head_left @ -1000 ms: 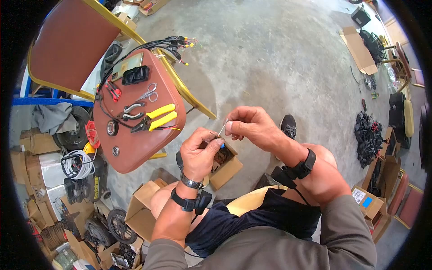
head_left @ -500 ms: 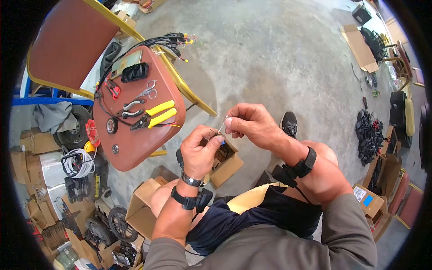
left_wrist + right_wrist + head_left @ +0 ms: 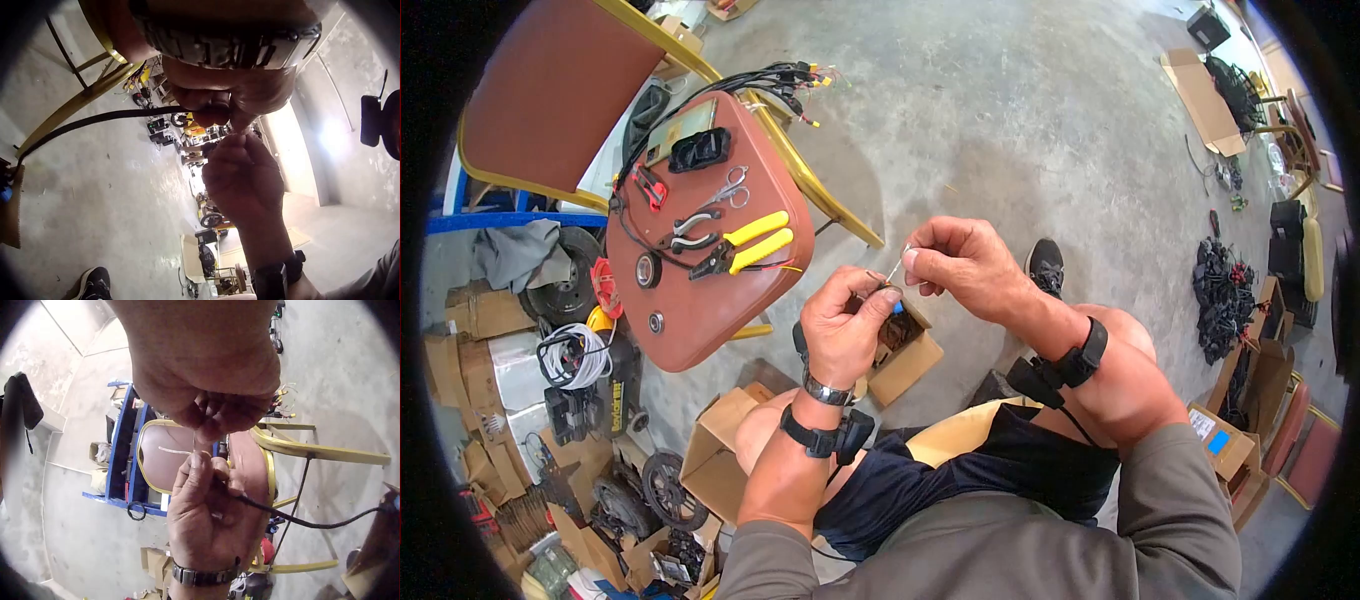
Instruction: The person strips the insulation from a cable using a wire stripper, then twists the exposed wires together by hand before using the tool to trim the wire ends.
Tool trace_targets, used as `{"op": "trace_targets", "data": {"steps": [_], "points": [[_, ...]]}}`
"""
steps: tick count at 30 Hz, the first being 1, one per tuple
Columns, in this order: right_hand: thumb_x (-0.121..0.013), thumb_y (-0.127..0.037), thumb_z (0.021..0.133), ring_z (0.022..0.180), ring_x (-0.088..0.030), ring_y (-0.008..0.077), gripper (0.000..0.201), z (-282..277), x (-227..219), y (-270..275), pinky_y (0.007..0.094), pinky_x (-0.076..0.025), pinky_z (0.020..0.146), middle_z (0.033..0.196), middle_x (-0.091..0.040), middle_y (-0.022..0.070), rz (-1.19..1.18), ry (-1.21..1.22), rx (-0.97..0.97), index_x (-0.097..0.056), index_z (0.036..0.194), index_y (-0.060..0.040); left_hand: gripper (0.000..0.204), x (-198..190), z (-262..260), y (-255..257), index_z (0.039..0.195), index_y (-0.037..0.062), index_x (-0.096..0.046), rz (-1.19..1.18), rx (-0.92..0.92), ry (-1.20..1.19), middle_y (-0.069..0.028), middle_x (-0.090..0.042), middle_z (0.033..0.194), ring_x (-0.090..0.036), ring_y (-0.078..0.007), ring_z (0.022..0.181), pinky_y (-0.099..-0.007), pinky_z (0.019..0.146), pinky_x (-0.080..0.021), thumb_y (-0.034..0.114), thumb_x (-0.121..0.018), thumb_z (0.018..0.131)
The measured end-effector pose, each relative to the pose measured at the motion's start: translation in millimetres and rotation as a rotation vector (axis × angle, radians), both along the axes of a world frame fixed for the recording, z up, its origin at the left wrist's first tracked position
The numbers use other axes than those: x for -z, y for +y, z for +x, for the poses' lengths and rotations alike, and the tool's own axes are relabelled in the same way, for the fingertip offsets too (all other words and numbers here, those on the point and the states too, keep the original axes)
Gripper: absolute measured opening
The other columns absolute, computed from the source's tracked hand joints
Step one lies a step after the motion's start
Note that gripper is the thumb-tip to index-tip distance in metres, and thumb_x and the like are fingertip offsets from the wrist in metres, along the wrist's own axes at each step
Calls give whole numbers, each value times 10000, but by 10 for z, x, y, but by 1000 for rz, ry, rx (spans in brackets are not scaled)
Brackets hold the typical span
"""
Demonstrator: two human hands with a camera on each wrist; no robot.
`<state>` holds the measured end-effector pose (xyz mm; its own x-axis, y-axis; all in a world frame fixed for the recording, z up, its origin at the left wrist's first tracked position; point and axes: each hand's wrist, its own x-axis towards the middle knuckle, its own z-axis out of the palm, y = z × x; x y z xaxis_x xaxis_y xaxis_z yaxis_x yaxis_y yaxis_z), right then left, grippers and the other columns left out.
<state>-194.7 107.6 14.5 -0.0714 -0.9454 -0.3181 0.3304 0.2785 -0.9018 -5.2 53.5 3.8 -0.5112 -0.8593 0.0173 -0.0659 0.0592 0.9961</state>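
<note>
My left hand [image 3: 845, 320] grips the end of a black cable [image 3: 294, 519] between thumb and curled fingers. A thin pale wire [image 3: 894, 270] spans the short gap to my right hand [image 3: 972, 262], which pinches its upper end between thumb and forefinger. In the right wrist view another pale wire end [image 3: 174, 450] sticks out sideways near the left thumb. The left wrist view shows the cable hanging away from the left fist in a long curve. Below the hands stands an open cardboard box [image 3: 905, 372].
On the brown chair seat [image 3: 700, 325] lie yellow-handled wire strippers [image 3: 760, 242], pliers [image 3: 695, 232], scissors [image 3: 730, 188], a red cutter [image 3: 650, 188] and a tape roll [image 3: 648, 269]. A bundle of black cables [image 3: 775, 78] hangs over its far edge. Wheels and boxes crowd the left floor.
The right hand has moved slightly up and away from the left, and more of the pale wire shows between them. The left hand keeps its grip on the cable.
</note>
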Motion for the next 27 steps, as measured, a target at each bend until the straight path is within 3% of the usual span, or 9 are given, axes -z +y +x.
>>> {"op": "trace_targets", "data": {"steps": [8, 27], "points": [[-650, -158, 892, 690, -596, 92, 182, 33, -35, 8, 251, -494, 633, 784, -660, 33, -12, -2, 37, -658, 929, 19, 113, -16, -2, 7, 883, 8, -644, 49, -7, 12, -6, -615, 816, -531, -67, 708, -215, 656, -451, -5, -739, 822], [-649, -98, 866, 693, -583, 80, 117, 51, -28, 12, 250, -479, 632, 782, -650, 17, -20, -61, 67, -648, 928, 1, 87, -12, 7, 0, 898, 1, -660, 85, -17, 8, -9, -631, 846, -560, -68, 750, -219, 683, -476, 3, -726, 842]]}}
